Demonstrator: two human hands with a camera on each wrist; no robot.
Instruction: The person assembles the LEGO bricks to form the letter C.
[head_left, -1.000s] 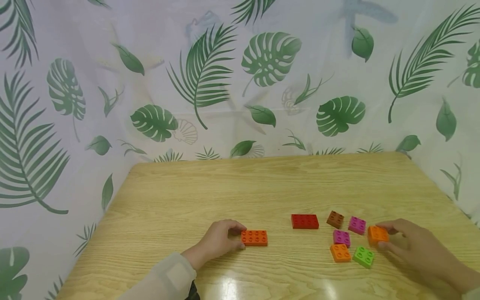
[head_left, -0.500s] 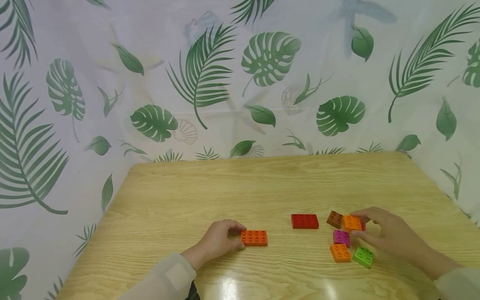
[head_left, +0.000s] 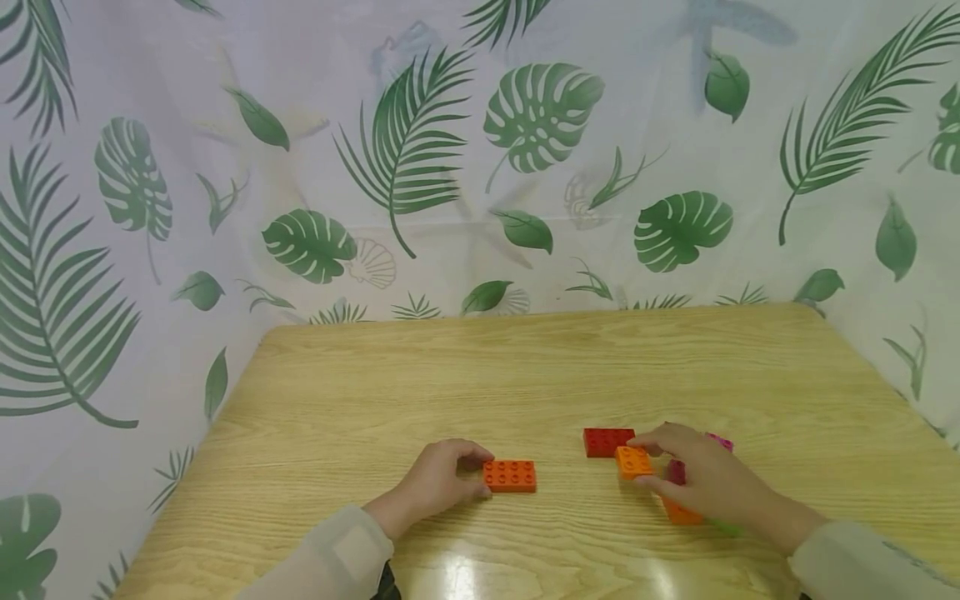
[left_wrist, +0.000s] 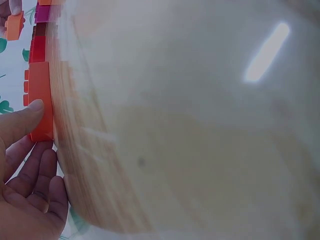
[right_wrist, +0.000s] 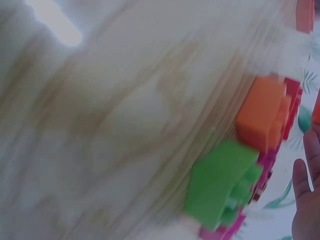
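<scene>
My left hand (head_left: 437,479) holds the left end of a long red-orange toy building brick (head_left: 509,476) lying on the table, studs up. In the left wrist view the thumb presses on the side of that brick (left_wrist: 41,107). My right hand (head_left: 712,479) pinches a small square orange brick (head_left: 633,463) between thumb and fingers. That brick overlaps the right end of a long red brick (head_left: 602,442) in the head view, and the left wrist view shows it raised off the table. Under the right hand lie other bricks, partly hidden by it.
A second small orange brick (head_left: 682,512), a green one (right_wrist: 217,180) and a magenta one (head_left: 722,441) lie grouped at the right on the wooden table (head_left: 360,383). A leaf-patterned cloth (head_left: 450,167) hangs behind and at both sides.
My right hand has carried the small orange brick leftward, over the group of bricks, to beside the long red brick. My left hand and its brick have stayed put.
</scene>
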